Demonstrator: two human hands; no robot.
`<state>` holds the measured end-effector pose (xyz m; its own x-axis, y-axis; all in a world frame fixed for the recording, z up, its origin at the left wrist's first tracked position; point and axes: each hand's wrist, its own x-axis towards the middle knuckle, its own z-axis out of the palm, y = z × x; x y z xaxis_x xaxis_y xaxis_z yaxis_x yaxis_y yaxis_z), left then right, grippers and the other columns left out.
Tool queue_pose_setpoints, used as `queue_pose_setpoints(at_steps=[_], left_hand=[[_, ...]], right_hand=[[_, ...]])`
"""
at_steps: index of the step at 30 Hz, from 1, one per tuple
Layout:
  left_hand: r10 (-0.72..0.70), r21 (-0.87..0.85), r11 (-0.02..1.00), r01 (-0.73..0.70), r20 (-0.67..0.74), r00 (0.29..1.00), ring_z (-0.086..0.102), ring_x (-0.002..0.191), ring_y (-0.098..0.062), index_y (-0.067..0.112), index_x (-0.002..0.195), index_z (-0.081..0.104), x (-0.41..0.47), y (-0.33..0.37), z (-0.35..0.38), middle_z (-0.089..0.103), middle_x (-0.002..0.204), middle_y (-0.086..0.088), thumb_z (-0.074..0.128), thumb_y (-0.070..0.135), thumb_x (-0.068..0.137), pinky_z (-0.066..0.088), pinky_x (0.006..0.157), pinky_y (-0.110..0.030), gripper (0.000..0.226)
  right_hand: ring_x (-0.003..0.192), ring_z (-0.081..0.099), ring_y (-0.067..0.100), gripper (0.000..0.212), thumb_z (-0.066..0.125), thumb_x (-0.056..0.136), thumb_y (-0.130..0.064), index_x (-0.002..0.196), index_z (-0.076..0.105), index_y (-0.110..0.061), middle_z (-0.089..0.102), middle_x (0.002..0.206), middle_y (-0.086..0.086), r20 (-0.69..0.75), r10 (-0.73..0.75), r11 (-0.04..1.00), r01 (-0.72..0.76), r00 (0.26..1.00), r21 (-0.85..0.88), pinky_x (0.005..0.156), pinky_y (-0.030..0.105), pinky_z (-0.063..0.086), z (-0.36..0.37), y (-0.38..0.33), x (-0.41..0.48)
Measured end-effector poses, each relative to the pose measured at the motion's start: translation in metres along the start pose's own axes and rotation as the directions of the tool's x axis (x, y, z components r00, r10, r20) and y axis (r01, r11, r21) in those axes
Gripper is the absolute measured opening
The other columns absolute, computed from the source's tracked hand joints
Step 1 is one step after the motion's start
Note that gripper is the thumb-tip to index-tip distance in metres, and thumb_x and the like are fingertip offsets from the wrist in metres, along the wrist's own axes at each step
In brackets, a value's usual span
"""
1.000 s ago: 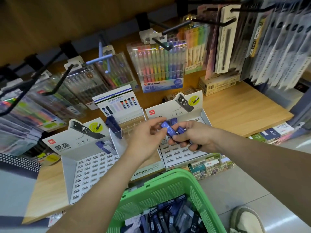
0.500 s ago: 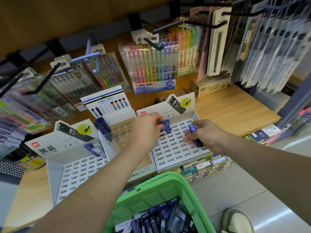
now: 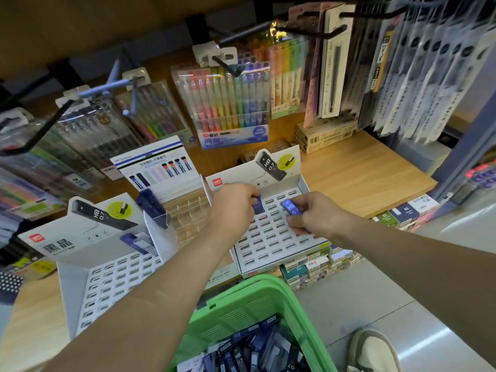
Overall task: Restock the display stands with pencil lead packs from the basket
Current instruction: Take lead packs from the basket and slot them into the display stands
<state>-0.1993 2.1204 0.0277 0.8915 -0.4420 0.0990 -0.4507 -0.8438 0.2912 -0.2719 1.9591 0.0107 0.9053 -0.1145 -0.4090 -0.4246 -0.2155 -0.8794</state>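
Two white slotted display stands sit on the wooden shelf: the right stand (image 3: 271,237) under my hands and the left stand (image 3: 107,280). My left hand (image 3: 232,208) pinches a blue lead pack (image 3: 258,206) upright at a slot in the right stand's top rows. My right hand (image 3: 308,213) grips a blue HB 0.7 lead pack (image 3: 291,208), with more blue showing under its fingers. The green basket (image 3: 241,302) at the bottom holds several dark and blue lead packs (image 3: 241,353). One blue pack (image 3: 137,242) stands in the left stand.
A clear acrylic divider rack (image 3: 185,213) with a blue pack (image 3: 153,205) stands between the stands. Hanging pen sets on black hooks (image 3: 228,103) crowd the space above. Boxes (image 3: 324,135) sit at the shelf's back right. Small cartons (image 3: 311,269) line the lower ledge. My shoe (image 3: 373,350) shows at bottom right.
My hands separated and reached down onto the right stand. The left hand carried one blue pack to the upper rows; the right hand kept the rest and shifted right.
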Motion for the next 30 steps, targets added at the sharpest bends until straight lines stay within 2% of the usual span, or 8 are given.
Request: queue_pose_setpoints(at_steps=[3,9,12,14,17,21,24,30], left_hand=[[-0.043,0.020,0.999,0.043,0.029,0.999,0.061,0.093,-0.027,0.018,0.101,0.068,0.004,0.003,0.001,0.069,0.099,-0.007,0.054,0.007,0.091,0.045,0.072,-0.026,0.020],[0.018,0.195,0.980,-0.025,0.041,0.999,0.063,0.094,-0.030,0.014,0.104,0.071,0.005,0.018,-0.001,0.069,0.102,-0.010,0.054,0.011,0.091,0.053,0.082,-0.038,0.021],[-0.068,-0.245,0.967,0.064,-0.006,0.998,0.065,0.084,-0.023,0.013,0.095,0.073,-0.008,0.019,-0.002,0.072,0.091,-0.005,0.053,0.018,0.095,0.054,0.078,-0.036,0.021],[-0.178,-0.649,0.729,0.218,0.128,0.976,0.068,0.070,-0.016,0.014,0.090,0.072,-0.020,0.023,-0.005,0.071,0.082,-0.008,0.058,0.019,0.095,0.058,0.072,-0.035,0.016],[-0.257,-0.779,0.564,0.274,0.149,0.955,0.067,0.061,-0.007,0.017,0.083,0.070,-0.033,0.020,-0.005,0.070,0.073,-0.004,0.073,0.012,0.083,0.056,0.060,-0.021,0.006],[-0.322,-0.585,0.777,0.233,-0.052,0.945,0.065,0.067,-0.007,0.027,0.075,0.067,-0.035,0.004,-0.007,0.067,0.070,0.009,0.075,0.018,0.081,0.053,0.063,-0.017,0.013],[-0.265,-0.372,0.907,0.196,-0.145,0.953,0.059,0.068,0.002,0.026,0.087,0.071,-0.032,-0.003,-0.012,0.064,0.074,0.016,0.072,0.020,0.084,0.045,0.059,-0.007,0.006],[-0.069,-0.116,0.992,0.057,-0.106,0.992,0.056,0.077,-0.011,0.021,0.098,0.069,-0.030,0.000,-0.001,0.070,0.093,0.001,0.063,0.024,0.091,0.044,0.069,-0.022,0.010]], right_hand=[[0.073,0.067,0.026,0.021,0.066,0.091,-0.003,0.111,0.066,0.004,0.068,0.087,0.016,-0.070,-0.065,0.997,0.062,0.995,-0.038,0.071,0.036,0.060,-0.001,0.001,0.000],[0.054,0.056,0.014,0.029,0.063,0.094,-0.009,0.123,0.059,-0.003,0.062,0.079,0.008,-0.009,-0.074,0.997,0.074,0.997,0.012,0.046,0.017,0.045,0.002,0.001,-0.004],[0.059,0.053,0.014,0.022,0.062,0.095,-0.008,0.117,0.062,-0.006,0.061,0.079,0.007,0.035,-0.112,0.994,0.111,0.993,0.015,0.054,0.020,0.045,0.003,0.000,-0.004],[0.062,0.055,0.013,0.014,0.063,0.095,-0.008,0.108,0.063,-0.012,0.062,0.080,0.006,0.080,-0.134,0.991,0.133,0.988,0.017,0.060,0.022,0.049,0.004,-0.002,-0.005],[0.071,0.061,0.018,0.009,0.065,0.094,-0.015,0.103,0.065,-0.014,0.065,0.081,0.005,0.132,-0.192,0.972,0.207,0.972,-0.113,0.073,0.033,0.056,0.010,-0.003,-0.005],[0.099,0.061,0.020,0.045,0.067,0.090,-0.042,0.127,0.060,-0.018,0.064,0.110,0.004,0.047,-0.295,0.747,0.261,0.954,-0.611,0.082,0.029,0.048,0.009,-0.001,-0.002],[0.126,0.049,0.022,0.068,0.062,0.090,-0.051,0.146,0.041,-0.019,0.049,0.140,0.006,0.094,-0.280,0.595,0.250,0.955,-0.764,0.101,0.032,0.042,-0.003,0.004,-0.002],[0.149,0.017,0.025,0.082,0.045,0.093,-0.064,0.155,0.019,-0.017,0.011,0.164,0.010,0.320,-0.132,0.333,0.346,0.938,-0.877,0.117,0.035,0.024,-0.008,0.017,-0.008]])
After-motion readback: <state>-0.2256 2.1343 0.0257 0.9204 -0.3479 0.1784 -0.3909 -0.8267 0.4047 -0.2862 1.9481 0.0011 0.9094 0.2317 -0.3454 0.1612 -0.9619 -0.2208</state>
